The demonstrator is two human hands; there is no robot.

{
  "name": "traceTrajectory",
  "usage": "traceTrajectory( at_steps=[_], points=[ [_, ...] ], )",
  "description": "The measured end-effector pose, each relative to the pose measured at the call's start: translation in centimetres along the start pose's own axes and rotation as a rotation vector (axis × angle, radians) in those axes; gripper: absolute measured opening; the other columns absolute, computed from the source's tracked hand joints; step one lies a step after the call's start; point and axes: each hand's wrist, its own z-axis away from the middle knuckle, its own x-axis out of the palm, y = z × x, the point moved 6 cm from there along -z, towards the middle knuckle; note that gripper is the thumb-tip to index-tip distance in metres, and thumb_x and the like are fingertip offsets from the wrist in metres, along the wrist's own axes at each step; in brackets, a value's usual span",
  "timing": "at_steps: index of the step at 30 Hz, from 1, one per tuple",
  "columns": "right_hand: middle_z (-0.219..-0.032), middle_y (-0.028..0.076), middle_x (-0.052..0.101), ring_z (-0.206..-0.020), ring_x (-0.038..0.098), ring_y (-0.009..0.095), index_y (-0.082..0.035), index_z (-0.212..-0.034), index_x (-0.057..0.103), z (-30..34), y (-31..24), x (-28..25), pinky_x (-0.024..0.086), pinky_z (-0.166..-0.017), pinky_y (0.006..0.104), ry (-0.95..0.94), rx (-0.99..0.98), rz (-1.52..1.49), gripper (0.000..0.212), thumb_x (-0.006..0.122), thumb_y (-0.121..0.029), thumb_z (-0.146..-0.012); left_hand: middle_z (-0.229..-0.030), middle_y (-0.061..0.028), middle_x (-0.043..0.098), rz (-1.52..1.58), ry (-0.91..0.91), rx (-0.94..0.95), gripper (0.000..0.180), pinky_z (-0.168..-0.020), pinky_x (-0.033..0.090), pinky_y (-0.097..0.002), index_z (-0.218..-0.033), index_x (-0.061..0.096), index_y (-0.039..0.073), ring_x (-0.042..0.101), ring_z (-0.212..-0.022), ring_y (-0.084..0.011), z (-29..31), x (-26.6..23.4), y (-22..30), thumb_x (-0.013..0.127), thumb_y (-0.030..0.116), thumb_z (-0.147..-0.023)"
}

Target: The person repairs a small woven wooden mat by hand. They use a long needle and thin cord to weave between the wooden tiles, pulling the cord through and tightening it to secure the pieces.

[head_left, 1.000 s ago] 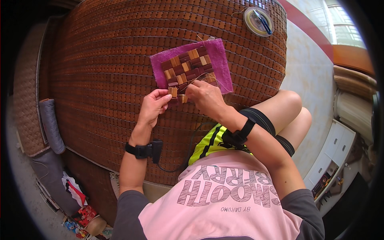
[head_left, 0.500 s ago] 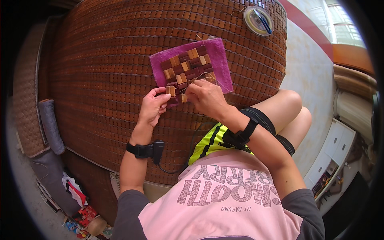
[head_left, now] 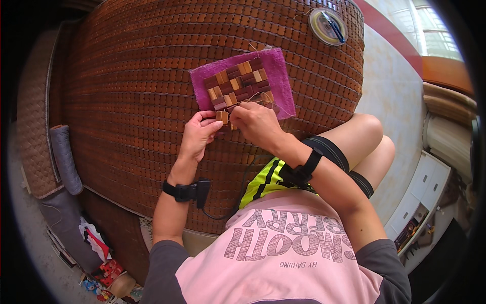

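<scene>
A patchwork of dark and light wooden tiles [head_left: 244, 91] lies on a pink-purple towel [head_left: 280, 71]. Between thumb and fingers of my left hand [head_left: 196, 133] is a light wooden tile [head_left: 221, 117], at the near left edge of the patchwork. My right hand [head_left: 255, 123] is closed in a pinch just right of that tile; what its fingertips grip is hidden. A thin tan cord [head_left: 265, 96] loops over the tiles beside my right hand.
A brown tile mat [head_left: 136, 111] spreads under the towel. Toward its far right corner stands a round clear container [head_left: 328, 26] with a blue-handled tool [head_left: 334, 29] on it. A rolled grey cloth [head_left: 66, 159] lies at the left. A white cabinet [head_left: 417, 192] stands at the right.
My left hand has shifted slightly right with the light tile, which is now turned a little. My right hand has drawn slightly left, closer to that tile.
</scene>
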Motion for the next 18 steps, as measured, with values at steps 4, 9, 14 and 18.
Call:
traceTrajectory(
  at_steps=[4, 9, 14, 18],
  points=[
    [-0.091, 0.006, 0.069, -0.089, 0.069, 0.029, -0.009, -0.092, 0.066, -0.2, 0.1, 0.4, 0.055, -0.069, 0.0424, 0.010, 0.041, -0.019, 0.010, 0.070, -0.016, -0.086, -0.104, -0.0080, 0.072, 0.002, -0.003, 0.032, 0.043, -0.056, 0.043, -0.0152, -0.124, 0.055, -0.001, 0.062, -0.074, -0.0049, 0.4, 0.3, 0.0, 0.078, 0.004, -0.088],
    [-0.088, 0.010, 0.071, -0.084, 0.070, 0.031, -0.008, -0.100, 0.064, -0.3, 0.8, 0.3, 0.055, -0.068, 0.0420, 0.034, 0.094, -0.025, 0.019, 0.072, -0.016, -0.085, -0.101, -0.0065, 0.073, 0.019, 0.013, 0.039, 0.041, -0.056, 0.043, -0.0151, -0.121, 0.058, -0.002, 0.062, -0.072, -0.0052, 0.6, 0.6, 0.0, 0.079, 0.005, -0.087],
    [-0.086, 0.011, 0.070, -0.086, 0.070, 0.029, -0.009, -0.101, 0.062, -0.3, -0.3, 0.5, 0.056, -0.064, 0.0418, 0.036, 0.044, 0.050, 0.019, 0.069, -0.008, -0.083, -0.092, -0.0038, 0.072, -0.048, 0.050, 0.077, 0.021, -0.055, 0.042, -0.0190, -0.109, 0.066, -0.001, 0.064, -0.069, -0.0076, 0.5, 0.3, -0.5, 0.073, 0.011, -0.094],
    [-0.090, 0.009, 0.069, -0.088, 0.070, 0.026, -0.009, -0.096, 0.062, -0.4, -2.6, -1.0, 0.056, -0.063, 0.0394, 0.143, -0.136, 0.179, 0.017, 0.069, -0.010, -0.081, -0.091, -0.0033, 0.072, -0.001, 0.148, 0.059, 0.016, -0.055, 0.043, -0.0208, -0.103, 0.069, 0.001, 0.065, -0.067, -0.0084, 0.9, -0.5, -0.6, 0.067, 0.017, -0.098]
  ],
)
